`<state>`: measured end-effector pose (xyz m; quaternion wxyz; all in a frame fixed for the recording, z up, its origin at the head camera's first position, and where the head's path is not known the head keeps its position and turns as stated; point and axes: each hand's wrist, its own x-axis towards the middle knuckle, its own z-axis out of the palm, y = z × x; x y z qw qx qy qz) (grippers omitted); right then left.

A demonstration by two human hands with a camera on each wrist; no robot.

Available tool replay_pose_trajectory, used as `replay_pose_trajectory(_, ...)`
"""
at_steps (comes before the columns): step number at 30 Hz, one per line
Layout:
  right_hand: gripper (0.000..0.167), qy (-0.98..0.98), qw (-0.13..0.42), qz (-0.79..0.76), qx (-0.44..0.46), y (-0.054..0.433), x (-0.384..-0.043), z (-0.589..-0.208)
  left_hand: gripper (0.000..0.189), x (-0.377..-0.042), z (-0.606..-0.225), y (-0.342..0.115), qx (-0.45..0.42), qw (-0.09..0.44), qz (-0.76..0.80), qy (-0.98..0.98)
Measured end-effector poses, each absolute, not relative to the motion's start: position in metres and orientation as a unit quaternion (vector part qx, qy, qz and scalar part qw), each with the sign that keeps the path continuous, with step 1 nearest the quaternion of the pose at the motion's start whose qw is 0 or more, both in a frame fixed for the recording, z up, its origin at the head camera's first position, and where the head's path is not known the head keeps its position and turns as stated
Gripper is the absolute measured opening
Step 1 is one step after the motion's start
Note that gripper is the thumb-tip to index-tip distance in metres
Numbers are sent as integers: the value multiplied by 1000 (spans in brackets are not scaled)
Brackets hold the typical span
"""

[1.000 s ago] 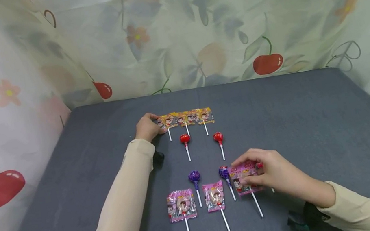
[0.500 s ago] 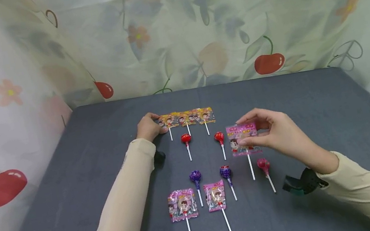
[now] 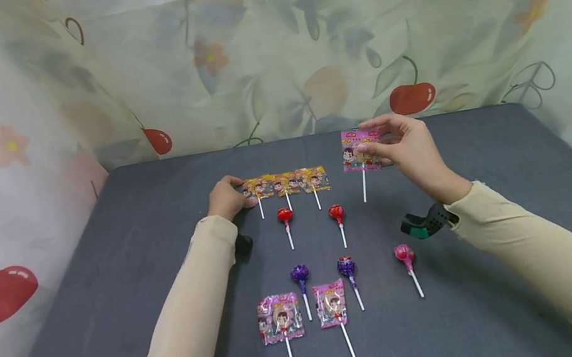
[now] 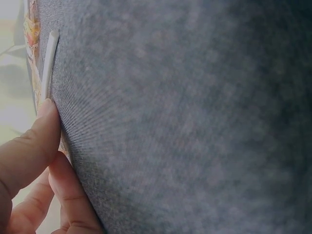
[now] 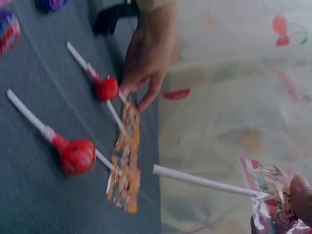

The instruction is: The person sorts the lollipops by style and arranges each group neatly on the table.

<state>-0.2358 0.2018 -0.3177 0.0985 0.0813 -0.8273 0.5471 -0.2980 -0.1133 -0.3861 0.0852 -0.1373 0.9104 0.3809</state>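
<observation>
My right hand point(image 3: 412, 150) pinches a flat lollipop in a pink wrapper point(image 3: 355, 156) between thumb and fingers, raised above the table's back part with its white stick hanging down. At the far left end of a row of orange-wrapped lollipops, my left hand point(image 3: 226, 199) holds the edge of the leftmost orange-wrapped lollipop point(image 3: 259, 187). Beside it in the row lie a middle orange-wrapped lollipop point(image 3: 285, 183) and a right one point(image 3: 315, 178). In the left wrist view, the thumb point(image 4: 36, 146) lies near a white stick point(image 4: 50, 63).
Two red ball lollipops point(image 3: 285, 215) lie in front of the orange row. Nearer are two purple ball lollipops point(image 3: 299, 274), a pink ball lollipop point(image 3: 404, 252) and two pink-wrapped flat lollipops point(image 3: 279, 318). A printed curtain point(image 3: 268, 79) stands behind the grey table point(image 3: 463, 173).
My right hand has lifted the pink-wrapped lollipop from the front row and carried it to the back, uncovering the pink ball lollipop. My left hand stays at the orange row.
</observation>
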Motion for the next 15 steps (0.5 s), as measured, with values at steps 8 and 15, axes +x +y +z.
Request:
replay_pose_trajectory(8,45,-794,34,605,36,192,-278,-333,58,-299,-388,-113,-139,86,379,911)
replay_pose_trajectory(15,49,-830,-18,557,20,184,-299,-349,57,-299,-387,-113,-142,89,380,910)
